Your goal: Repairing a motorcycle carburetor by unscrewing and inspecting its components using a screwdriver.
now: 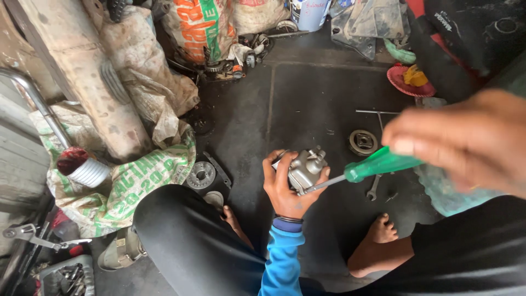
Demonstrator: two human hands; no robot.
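Cupping a grey metal part (306,169), left hand (287,189); right hand (466,142), blurred, seemingly grips screwdriver (378,164).

the screwdriver (378,165) has a translucent green handle and a bare silver shaft. the metal part (306,167) in the left hand (287,189) is dull silver-grey. the sleeve (282,257) on that arm is bright blue with a darker cuff. far right, a red plate (408,85) holds something yellow. left, a sack (126,186) is off-white with green lettering; a far sack (197,24) shows orange and green print. the floor (307,98) is dark grey.
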